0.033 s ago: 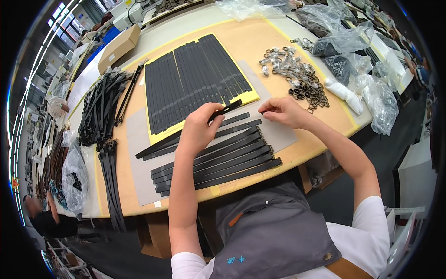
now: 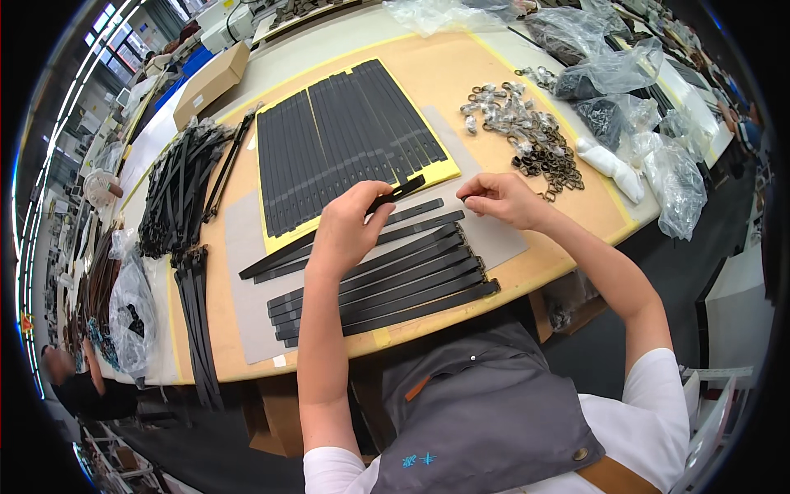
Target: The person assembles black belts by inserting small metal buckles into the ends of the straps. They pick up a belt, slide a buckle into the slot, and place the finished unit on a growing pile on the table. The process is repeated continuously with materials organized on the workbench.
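Both hands were seen over the grey mat: a black strap was pinched at its end by the left hand, the right hand was closed on something too small to identify, and the stacked straps beneath could likely be nudged askew.

1. A tan wooden table with a yellow edge line carries everything.
2. A grey mat lies at its near side, with loose black straps on it.
3. A yellow board holds rows of black strips.
4. Metal buckles lie heaped to the right.
5. Clear plastic bags sit at the right edge.
6. A bundle of black straps lies left, with a cardboard box behind it.
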Demonstrator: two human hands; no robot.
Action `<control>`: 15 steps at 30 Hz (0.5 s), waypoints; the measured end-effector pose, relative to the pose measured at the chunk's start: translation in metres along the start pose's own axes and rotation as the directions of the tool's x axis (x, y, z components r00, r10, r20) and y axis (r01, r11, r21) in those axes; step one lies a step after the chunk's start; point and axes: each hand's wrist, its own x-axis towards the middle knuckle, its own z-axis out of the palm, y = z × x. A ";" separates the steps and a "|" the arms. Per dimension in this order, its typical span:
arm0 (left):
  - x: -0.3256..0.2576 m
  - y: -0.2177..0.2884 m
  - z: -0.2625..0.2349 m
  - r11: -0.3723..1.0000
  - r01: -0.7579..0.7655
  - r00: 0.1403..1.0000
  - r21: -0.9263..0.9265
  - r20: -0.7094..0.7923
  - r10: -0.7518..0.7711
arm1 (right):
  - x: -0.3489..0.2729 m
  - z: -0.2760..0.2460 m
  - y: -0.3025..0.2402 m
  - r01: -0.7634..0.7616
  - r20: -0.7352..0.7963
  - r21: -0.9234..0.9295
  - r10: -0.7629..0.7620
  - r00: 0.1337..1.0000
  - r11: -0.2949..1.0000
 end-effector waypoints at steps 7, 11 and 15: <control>0.000 0.034 -0.037 0.994 0.073 0.989 -0.078 0.136 -0.062 | 0.007 0.044 -0.012 0.033 -0.078 0.514 0.008 0.997 0.857; -0.003 0.021 -0.014 0.990 0.097 0.992 -0.107 0.088 -0.088 | 0.010 0.061 -0.020 0.007 -0.042 0.720 0.034 0.999 0.694; -0.011 0.007 -0.004 0.980 0.101 0.992 -0.172 0.093 -0.086 | 0.009 0.064 -0.020 -0.004 -0.064 0.721 0.072 0.995 0.693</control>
